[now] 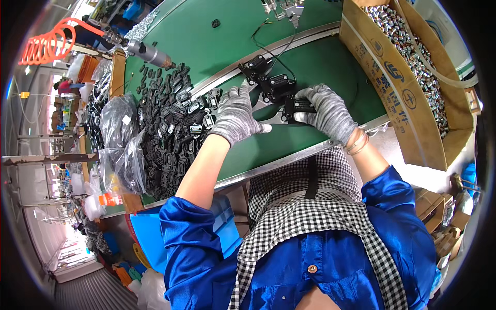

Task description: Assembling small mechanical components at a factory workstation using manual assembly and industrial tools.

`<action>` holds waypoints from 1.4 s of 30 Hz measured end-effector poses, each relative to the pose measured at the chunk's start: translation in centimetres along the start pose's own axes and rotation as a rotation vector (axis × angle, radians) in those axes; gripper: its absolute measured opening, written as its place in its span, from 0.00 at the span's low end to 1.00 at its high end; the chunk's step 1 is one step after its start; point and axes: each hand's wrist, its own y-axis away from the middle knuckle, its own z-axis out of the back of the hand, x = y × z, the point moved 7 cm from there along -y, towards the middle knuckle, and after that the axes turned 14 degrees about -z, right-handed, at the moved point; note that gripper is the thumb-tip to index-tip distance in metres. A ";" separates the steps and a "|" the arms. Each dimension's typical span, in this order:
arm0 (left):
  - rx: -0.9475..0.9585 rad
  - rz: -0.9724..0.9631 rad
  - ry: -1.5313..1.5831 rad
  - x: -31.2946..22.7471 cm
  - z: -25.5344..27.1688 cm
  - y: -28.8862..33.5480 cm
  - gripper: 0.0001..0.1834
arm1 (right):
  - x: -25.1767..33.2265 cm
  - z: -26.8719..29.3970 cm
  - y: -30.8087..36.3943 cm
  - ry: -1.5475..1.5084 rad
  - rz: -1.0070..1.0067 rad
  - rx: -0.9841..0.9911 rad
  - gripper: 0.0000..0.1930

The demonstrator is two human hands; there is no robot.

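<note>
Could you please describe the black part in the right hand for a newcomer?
On the green worktable, find the gloved right hand. In its grip is the black part, closer to the checked apron than the black blocks just beyond it.

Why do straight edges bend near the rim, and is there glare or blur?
Head view: a fisheye lens causes that bending, with black corners; head view: glints on the clear plastic bag, plus a washed-out patch at lower left; head view: left hand and right hand look fairly sharp, the far background at left softer.
</note>
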 end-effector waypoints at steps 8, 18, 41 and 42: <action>-0.065 -0.008 0.176 3.4 0.4 -2.5 0.62 | -1.1 0.8 -2.7 -0.245 0.097 -0.164 0.22; 0.138 0.030 0.492 2.6 0.0 -2.5 0.28 | -1.3 0.8 -3.5 -0.355 0.037 -0.120 0.25; 0.285 -0.039 2.006 -6.0 -9.0 1.9 0.21 | 0.7 5.6 -0.6 -0.389 0.104 -0.464 0.24; 0.234 -0.001 1.829 -6.3 -7.9 2.3 0.18 | 0.4 7.5 1.7 -0.375 0.099 -0.488 0.25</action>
